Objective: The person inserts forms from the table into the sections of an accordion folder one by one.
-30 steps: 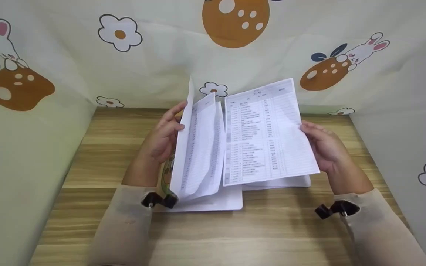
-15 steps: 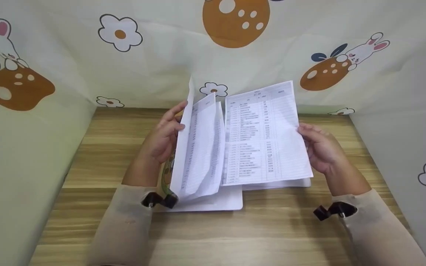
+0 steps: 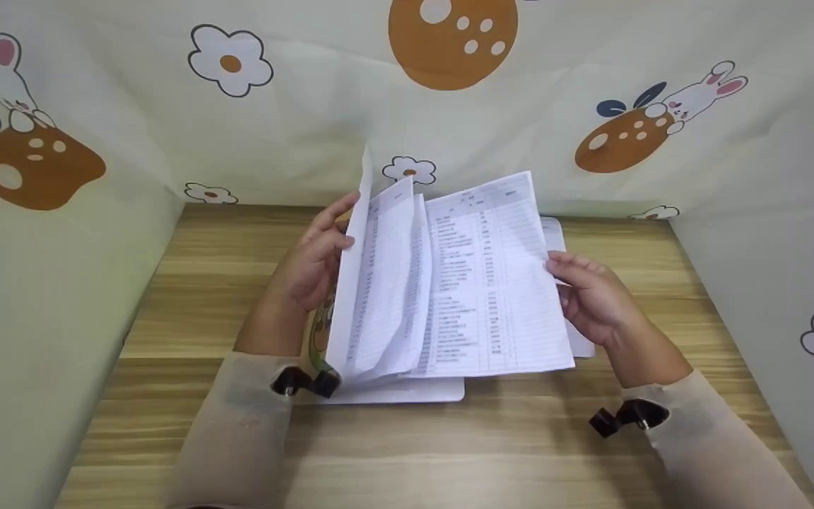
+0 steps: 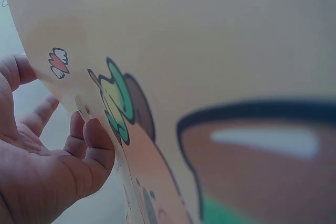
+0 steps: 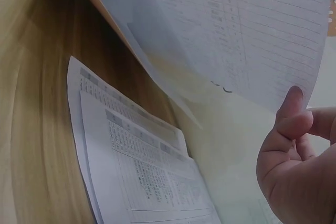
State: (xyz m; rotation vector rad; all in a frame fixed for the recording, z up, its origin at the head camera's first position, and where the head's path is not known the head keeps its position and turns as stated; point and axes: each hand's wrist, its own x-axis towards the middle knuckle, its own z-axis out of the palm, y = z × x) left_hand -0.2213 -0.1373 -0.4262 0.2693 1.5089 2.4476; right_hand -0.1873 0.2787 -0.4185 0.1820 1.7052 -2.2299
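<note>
My left hand [image 3: 311, 265] holds the upright cover [image 3: 347, 283] of a folder or booklet by its outer edge. In the left wrist view, that cover [image 4: 236, 61] has cartoon drawings on its outer face. Several printed sheets [image 3: 389, 276] lean upright against its inner side. My right hand [image 3: 594, 293] pinches a printed paper sheet [image 3: 495, 283] by its right edge, thumb in front. The held sheet is tilted, with its left edge close against the leaning sheets. From the right wrist the thumb and fingers [image 5: 294, 124] show on the sheet's edge.
More printed pages [image 5: 142, 166] lie flat on the wooden table [image 3: 407, 452], mostly hidden under the held sheet in the head view. A white rounded-corner page [image 3: 414, 390] lies below the leaning sheets. Patterned cloth walls [image 3: 294, 120] stand behind and at both sides.
My right hand has moved left and toward me, bringing the pinched sheet down and closer to the leaning sheets. More of the white page behind it shows. My left hand has stayed in place.
</note>
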